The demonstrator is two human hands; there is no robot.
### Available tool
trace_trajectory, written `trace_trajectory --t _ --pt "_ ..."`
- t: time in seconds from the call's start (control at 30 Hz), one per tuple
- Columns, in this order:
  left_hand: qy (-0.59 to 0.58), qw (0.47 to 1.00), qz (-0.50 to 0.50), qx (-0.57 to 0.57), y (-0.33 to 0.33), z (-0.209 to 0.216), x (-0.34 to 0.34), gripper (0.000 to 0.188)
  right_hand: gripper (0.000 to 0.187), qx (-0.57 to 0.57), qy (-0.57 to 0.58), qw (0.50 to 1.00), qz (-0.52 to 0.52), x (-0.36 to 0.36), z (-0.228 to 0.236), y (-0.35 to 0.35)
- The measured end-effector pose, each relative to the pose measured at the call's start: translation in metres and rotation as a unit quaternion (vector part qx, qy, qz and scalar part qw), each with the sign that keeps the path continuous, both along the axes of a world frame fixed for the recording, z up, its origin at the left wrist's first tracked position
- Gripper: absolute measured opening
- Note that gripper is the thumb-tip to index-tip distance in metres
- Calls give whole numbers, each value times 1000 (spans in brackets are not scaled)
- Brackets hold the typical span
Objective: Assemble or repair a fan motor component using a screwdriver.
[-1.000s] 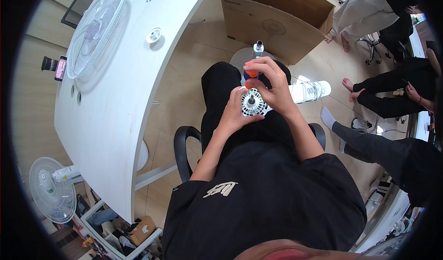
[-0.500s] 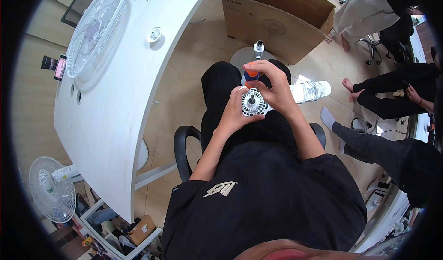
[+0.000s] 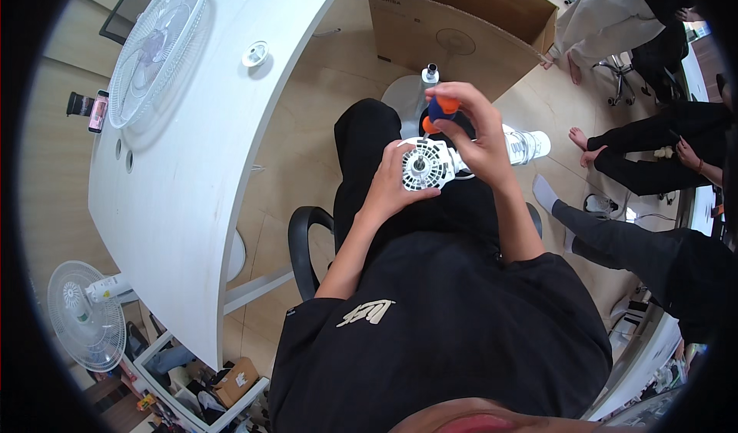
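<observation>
Over my lap, my left hand (image 3: pixel 390 181) is wrapped round the left side of a white fan motor housing (image 3: pixel 437 173), whose slotted round face and metal shaft point up at me. My right hand (image 3: pixel 483 142) grips the orange and blue handle of a screwdriver (image 3: pixel 442 110) above the housing's far edge. The screwdriver's short blade points down at that rim; whether it touches a screw is too small to tell. To the right of the housing extends a white fan body (image 3: pixel 526 148) with a cable coiled round it. Beyond my knees stands a white pole (image 3: pixel 430 78) on a round base.
On the white table (image 3: pixel 207 164) at the left lie a fan grille (image 3: pixel 160 49) and a small round white part (image 3: pixel 255 54). A large open carton (image 3: pixel 461 29) stands ahead on the floor. Another fan (image 3: pixel 87 315) is at the lower left. Other people's legs (image 3: pixel 638 233) are at the right.
My right hand and the screwdriver have moved a little to the right, and the handle now leans that way. My left hand keeps its hold on the housing.
</observation>
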State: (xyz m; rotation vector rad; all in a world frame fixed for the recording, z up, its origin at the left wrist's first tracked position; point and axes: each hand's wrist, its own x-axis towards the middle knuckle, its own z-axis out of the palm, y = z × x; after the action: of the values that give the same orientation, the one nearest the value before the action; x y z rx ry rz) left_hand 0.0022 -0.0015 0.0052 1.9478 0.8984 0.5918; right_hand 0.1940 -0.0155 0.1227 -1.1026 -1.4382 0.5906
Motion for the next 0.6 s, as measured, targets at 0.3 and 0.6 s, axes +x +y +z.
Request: trace_trajectory --t 0.3,0.6 --pt "-1 1000 2 21 3 0 0 96 48 -6 -7 997 74 10 2 -26" --pt "9 1000 7 16 1 0 0 97 45 -21 -68 994 85 7 -10 -26"
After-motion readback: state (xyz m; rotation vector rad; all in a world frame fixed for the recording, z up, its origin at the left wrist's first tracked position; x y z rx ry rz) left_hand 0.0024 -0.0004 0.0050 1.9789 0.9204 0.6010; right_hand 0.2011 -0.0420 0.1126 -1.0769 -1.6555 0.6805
